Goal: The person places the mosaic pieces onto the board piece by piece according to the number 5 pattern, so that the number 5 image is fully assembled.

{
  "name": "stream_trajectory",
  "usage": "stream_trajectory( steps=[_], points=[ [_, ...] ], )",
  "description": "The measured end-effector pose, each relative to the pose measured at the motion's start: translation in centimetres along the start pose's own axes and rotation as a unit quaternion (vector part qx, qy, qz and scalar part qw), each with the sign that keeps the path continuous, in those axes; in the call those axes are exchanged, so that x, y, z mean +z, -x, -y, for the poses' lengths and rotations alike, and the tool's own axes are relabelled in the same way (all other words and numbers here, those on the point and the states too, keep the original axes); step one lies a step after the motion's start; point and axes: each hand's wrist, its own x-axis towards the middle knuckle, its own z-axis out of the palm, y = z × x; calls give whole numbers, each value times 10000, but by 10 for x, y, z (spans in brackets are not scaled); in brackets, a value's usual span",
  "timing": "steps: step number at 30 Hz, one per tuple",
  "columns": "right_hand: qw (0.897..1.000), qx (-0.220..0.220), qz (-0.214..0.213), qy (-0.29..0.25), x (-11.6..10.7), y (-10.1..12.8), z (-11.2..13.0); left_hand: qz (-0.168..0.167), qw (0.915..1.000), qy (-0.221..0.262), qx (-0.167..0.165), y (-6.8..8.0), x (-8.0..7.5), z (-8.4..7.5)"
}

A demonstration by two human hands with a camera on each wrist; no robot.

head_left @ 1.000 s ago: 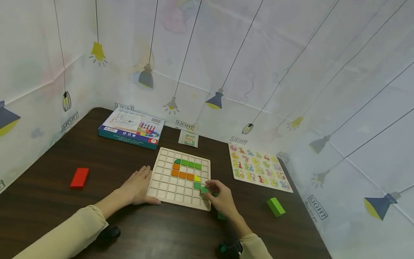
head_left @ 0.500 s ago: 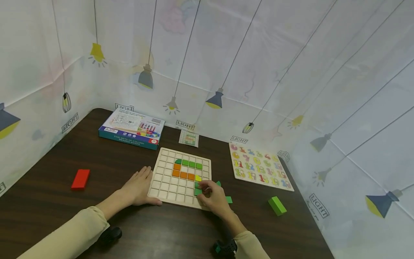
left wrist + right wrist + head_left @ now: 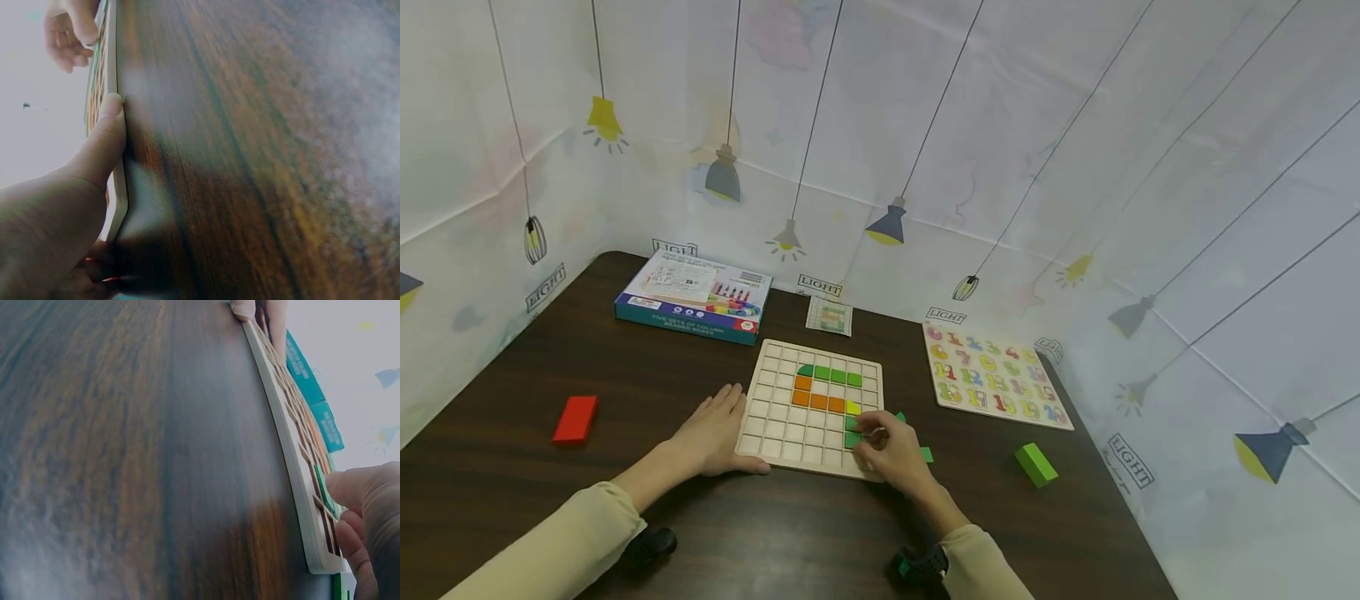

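Green tile [image 3: 852, 440]: newly seated in grid board [image 3: 790, 417]; right hand [image 3: 887, 450] pinches it, left hand [image 3: 718, 433] flat, bracing.

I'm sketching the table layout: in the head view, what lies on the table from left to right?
Flat red block → left hand → wooden grid board → right hand → colourful number puzzle board, with the green block nearer the front edge.

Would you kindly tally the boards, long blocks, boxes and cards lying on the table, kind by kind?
Boards: 2, the grid board and the number puzzle
Long blocks: 2, the red block and the green block
Boxes: 1, the box
Cards: 1, the pattern card
Total: 6
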Motion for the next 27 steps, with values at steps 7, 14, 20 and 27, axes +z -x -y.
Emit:
stream_trajectory(
  steps=[7,14,20,27],
  points=[
    [9994,153,-306,65,-8,1,-6,-33,10000,-24,-7,2,1,1],
    [9966,548,-605,80,-17,3,-18,-67,10000,12,10,2,0,1],
    [9936,563,-951,251,-25,4,-27,-61,10000,24,6,1,1,0],
    [9871,991,-1156,499,-33,4,-34,-54,10000,-19,-7,0,0,-1]
  ],
)
